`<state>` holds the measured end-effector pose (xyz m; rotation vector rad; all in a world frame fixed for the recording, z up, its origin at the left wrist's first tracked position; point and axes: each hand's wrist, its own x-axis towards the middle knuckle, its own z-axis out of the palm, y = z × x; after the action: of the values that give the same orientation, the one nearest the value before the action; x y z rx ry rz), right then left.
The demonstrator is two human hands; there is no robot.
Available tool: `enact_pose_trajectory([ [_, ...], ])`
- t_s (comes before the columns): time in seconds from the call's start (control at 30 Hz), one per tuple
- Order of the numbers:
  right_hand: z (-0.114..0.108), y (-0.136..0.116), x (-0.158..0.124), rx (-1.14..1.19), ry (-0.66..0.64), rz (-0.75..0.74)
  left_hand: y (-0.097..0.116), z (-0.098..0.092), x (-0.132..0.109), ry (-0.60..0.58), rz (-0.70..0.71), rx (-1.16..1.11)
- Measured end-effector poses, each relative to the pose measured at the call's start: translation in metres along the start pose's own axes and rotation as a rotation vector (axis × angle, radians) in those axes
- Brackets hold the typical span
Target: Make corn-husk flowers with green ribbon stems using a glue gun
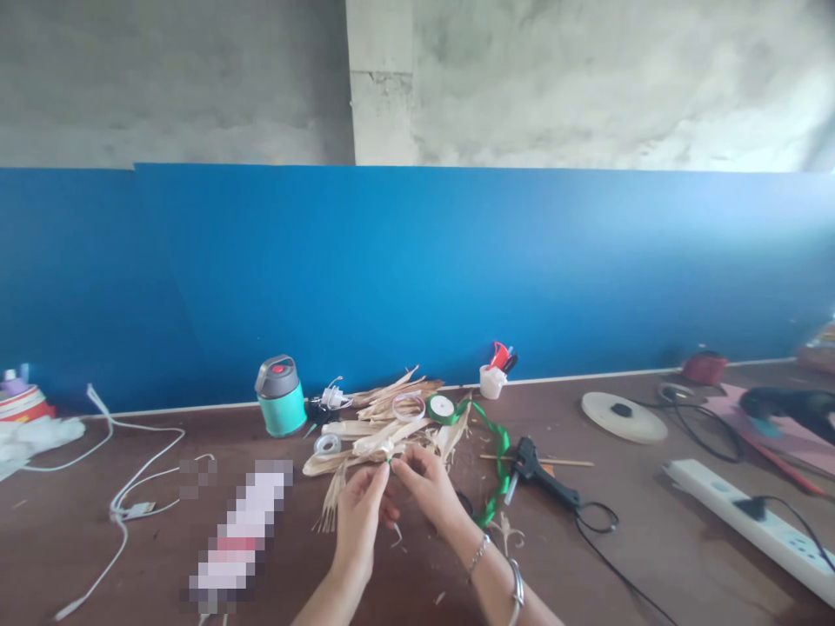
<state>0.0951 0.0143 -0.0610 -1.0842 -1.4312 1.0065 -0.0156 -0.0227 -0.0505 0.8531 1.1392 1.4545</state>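
Observation:
Close together above the table, my left hand and my right hand meet at the fingertips. Both pinch a small pale piece with a green bit; the fingers hide most of it, and I cannot tell its kind. Just behind lie dried corn husks in a loose pile. A frayed husk strip hangs or lies left of my left hand. On the pile are a roll of green ribbon, a clear tape roll and a pale ring-shaped roll. Loose green ribbon curls down on the right.
Right of my hands lie a black glue gun with its cord and a thin wooden stick. A white power strip is farther right. A turquoise container and white cup stand near the blue partition. White cables lie left.

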Motion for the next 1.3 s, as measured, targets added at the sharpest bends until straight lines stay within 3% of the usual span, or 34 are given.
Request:
enact_pose_trajectory([
  [0.37,-0.003,-0.008,-0.002,0.031,-0.017,0.030,-0.001,-0.003,0.002,-0.007,-0.047,-0.028],
  [0.83,-0.005,-0.011,-0.004,0.121,-0.002,0.047,-0.002,-0.007,0.009,-0.133,-0.118,0.002],
  [1.3,-0.005,-0.013,-0.004,0.270,-0.042,0.108,-0.004,-0.008,0.011,-0.169,-0.099,-0.006],
])
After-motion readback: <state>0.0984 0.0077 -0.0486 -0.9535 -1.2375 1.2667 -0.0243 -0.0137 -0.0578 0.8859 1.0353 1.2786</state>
